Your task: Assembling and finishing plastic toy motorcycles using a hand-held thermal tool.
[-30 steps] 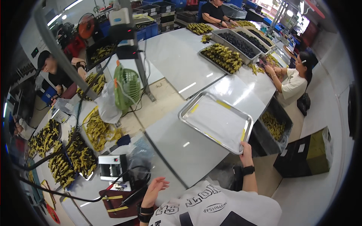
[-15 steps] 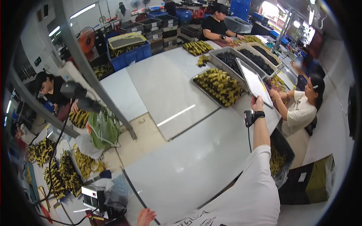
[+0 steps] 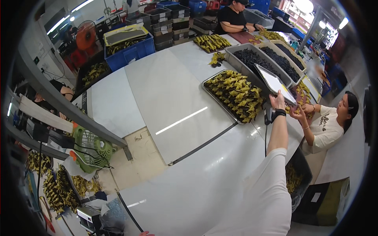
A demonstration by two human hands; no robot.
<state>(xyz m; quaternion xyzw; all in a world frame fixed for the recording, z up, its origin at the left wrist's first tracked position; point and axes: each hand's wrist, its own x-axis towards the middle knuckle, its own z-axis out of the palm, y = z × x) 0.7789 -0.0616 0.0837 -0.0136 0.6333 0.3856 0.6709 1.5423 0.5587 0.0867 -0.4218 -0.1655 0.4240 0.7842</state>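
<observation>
Right hand was closed on the near edge of an empty metal tray, held out above the heaped tray; stiff, light, slippery, it seemed best gripped by its rim. Left hand was barely seen, its grip unclear.

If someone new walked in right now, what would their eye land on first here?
Probably the right hand stretched out over the white table, holding an empty metal tray tilted above the dark-filled grey bins. Just left of it lies a tray heaped with yellow-and-black pieces. At the right edge, a seated person in a white shirt reaches in.
</observation>
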